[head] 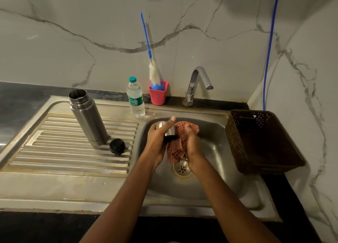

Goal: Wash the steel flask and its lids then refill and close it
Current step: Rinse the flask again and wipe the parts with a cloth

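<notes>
Grips the steel cup lid [169,131] in the left hand [157,138], fingers curled round its body and thumb stretched up across it. Holds it on its side above the sink basin [215,122], toward the basin's back left corner, with the black-rimmed mouth turned to the right hand [192,144]. Bunches a red-checked cloth [175,149] in that right hand, fingers closed round the folds, just right of the lid and pressed against its mouth. Lets the loose end of the cloth hang below both hands, right over the drain [181,168].

On the ribbed drainboard [73,160], toward its right edge: the steel flask [87,118], upright, mouth open, well left of the left hand. Just beside its base, at the near right: the black inner lid [117,146], apart from the flask and short of the basin's left edge.

At the back edge of the sink unit, between drainboard and basin: a clear water bottle [135,98] with a teal cap, upright. Just right of it, on the dark table along the wall: a pink holder [158,94] with a blue-handled bottle brush [154,72] leaning against the marble. Further right along that back edge: the steel tap [198,82], spout over the basin. At the basin's right edge: a brown perforated basket [263,142]. In the right corner of the wall: a blue hose [270,47], hanging down.
</notes>
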